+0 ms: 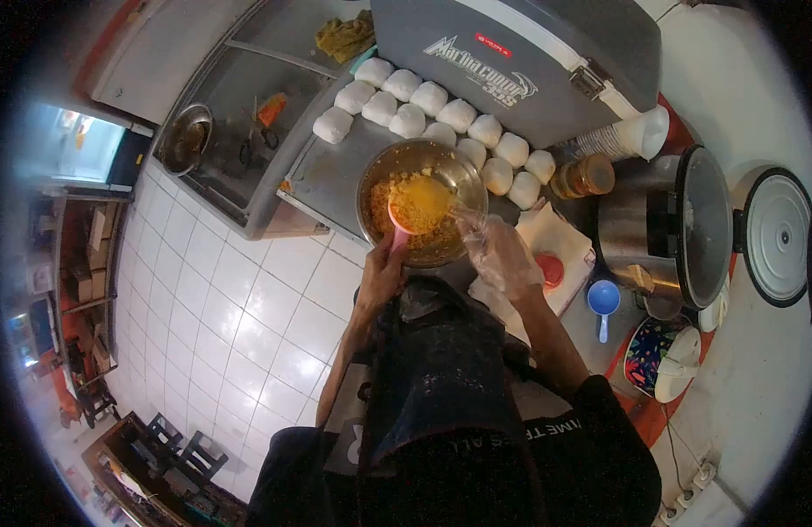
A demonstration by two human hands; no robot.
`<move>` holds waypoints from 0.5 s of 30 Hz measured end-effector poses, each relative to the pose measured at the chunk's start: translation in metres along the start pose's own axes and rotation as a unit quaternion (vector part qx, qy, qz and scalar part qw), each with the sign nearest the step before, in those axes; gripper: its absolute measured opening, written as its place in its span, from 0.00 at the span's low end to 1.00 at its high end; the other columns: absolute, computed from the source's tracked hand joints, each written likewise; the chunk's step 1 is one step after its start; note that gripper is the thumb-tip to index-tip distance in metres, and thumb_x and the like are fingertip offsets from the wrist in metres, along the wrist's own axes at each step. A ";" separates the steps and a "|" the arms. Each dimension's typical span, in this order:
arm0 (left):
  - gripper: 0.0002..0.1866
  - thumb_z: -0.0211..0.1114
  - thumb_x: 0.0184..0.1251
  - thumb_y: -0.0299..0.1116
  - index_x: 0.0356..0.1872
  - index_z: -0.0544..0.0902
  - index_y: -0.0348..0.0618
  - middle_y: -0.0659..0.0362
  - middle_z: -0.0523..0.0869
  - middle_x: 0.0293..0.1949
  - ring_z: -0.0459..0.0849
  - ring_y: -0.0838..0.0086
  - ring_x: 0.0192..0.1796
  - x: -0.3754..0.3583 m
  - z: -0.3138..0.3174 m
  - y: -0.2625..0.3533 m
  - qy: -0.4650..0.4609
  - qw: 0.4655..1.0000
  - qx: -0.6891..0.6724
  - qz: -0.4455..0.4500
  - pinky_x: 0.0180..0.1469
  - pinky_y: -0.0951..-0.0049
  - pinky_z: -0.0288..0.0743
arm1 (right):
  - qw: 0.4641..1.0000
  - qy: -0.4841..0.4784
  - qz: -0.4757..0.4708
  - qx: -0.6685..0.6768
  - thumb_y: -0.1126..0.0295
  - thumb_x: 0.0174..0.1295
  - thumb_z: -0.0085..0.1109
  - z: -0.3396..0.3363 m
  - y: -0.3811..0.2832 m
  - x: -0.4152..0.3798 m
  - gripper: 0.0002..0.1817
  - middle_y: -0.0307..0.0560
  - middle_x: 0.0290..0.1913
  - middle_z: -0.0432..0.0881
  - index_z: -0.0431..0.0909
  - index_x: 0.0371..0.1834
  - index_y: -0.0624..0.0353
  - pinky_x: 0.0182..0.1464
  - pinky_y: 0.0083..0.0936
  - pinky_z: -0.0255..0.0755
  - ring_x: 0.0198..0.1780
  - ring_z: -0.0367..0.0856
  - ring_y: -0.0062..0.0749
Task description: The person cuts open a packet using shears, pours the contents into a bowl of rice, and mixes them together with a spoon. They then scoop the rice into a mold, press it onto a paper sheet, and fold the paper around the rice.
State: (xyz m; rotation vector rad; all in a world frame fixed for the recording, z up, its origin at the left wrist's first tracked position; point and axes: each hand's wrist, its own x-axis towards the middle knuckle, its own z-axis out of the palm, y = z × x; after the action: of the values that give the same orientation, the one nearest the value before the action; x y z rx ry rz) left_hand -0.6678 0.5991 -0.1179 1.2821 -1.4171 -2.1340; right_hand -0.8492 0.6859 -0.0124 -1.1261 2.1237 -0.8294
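Note:
My left hand point(384, 274) is closed around the handle of a pink scoop point(400, 239), held over a steel mixing bowl point(470, 171). Yellow-orange crumbly food point(422, 198) is heaped at the scoop and also lies in the bowl. My right hand point(501, 255), in a clear plastic glove, reaches over the bowl's right side. Its fingers are drawn together beside the food; what they hold, if anything, is blurred. Rows of white rounded bundles point(407, 120) sit just behind the bowl. To the right of the gloved hand lies a stack of brown paper sheets point(555, 235).
A grey cooler box point(511, 53) stands behind the bundles. On the right are a jar point(584, 176), stacked cups point(634, 136), a large open pot point(678, 227), a red round item point(550, 270) and a blue scoop point(603, 300). A sink point(274, 79) with scissors point(258, 140) is at left.

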 end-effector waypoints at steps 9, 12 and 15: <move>0.18 0.53 0.76 0.38 0.59 0.74 0.38 0.64 0.76 0.28 0.71 0.82 0.20 0.005 -0.006 -0.004 0.000 0.996 0.076 0.044 0.18 0.79 0.64 | 0.988 0.072 -0.134 -0.033 0.66 0.65 0.55 0.019 0.035 0.024 0.14 0.59 0.39 0.84 0.81 0.51 0.57 0.46 0.41 0.77 0.42 0.84 0.51; 0.17 0.53 0.76 0.38 0.57 0.75 0.37 0.64 0.76 0.28 0.72 0.83 0.21 0.001 -0.001 0.005 -0.017 0.998 0.056 0.031 0.19 0.78 0.65 | 0.994 -0.008 -0.084 -0.071 0.66 0.66 0.55 0.041 0.038 0.024 0.13 0.60 0.39 0.84 0.82 0.49 0.57 0.45 0.40 0.77 0.43 0.84 0.50; 0.17 0.52 0.77 0.38 0.56 0.75 0.36 0.64 0.76 0.27 0.72 0.83 0.20 0.004 -0.005 0.005 0.015 0.995 0.092 0.034 0.19 0.79 0.66 | 0.998 -0.049 -0.036 -0.002 0.65 0.66 0.55 0.019 0.019 0.022 0.13 0.60 0.39 0.84 0.82 0.49 0.57 0.44 0.40 0.77 0.43 0.84 0.51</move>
State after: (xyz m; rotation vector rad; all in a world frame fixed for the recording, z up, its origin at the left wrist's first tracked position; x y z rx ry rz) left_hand -0.6668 0.5913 -0.1162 1.3018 -1.6532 -1.9706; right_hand -0.8546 0.6702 -0.0433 -1.2265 2.0155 -0.7877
